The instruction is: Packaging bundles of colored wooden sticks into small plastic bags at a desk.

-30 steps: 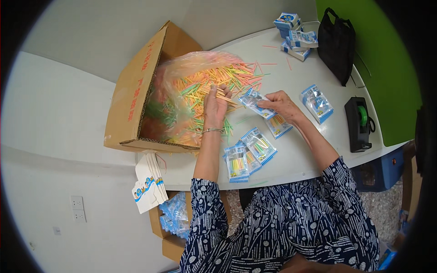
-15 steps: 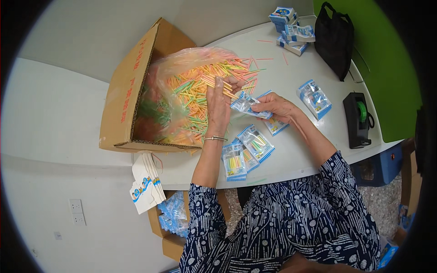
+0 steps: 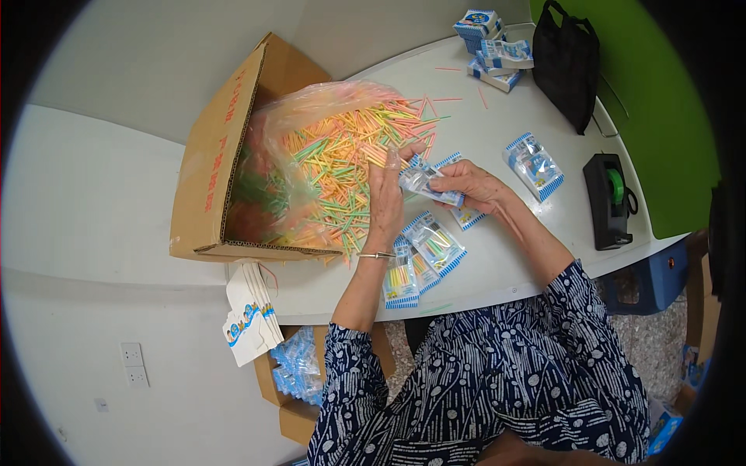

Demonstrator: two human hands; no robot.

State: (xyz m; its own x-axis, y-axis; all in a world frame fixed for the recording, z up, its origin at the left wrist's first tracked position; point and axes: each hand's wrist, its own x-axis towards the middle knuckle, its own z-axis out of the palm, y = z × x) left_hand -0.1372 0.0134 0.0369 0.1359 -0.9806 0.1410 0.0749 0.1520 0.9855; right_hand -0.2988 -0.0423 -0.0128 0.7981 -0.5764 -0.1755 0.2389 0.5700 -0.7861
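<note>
I'm looking at a small packing workroom: a white bench [image 3: 497, 272] carries a cardboard carton [image 3: 210, 155] spilling bulk coloured sticks [image 3: 342, 171], filled retail packets [image 3: 423, 252], stacked small boxes [image 3: 489, 35] and a tape dispenser [image 3: 610, 198]; more stock boxes [image 3: 291, 373] sit underneath.

My right hand [image 3: 466, 185] pinches a glossy clear plastic packet [image 3: 423, 180], matt corrugated cardboard box [image 3: 210, 155] at nine o'clock, its crinkly shiny bag [image 3: 311, 116] holding smooth sticks [image 3: 350, 167].
</note>
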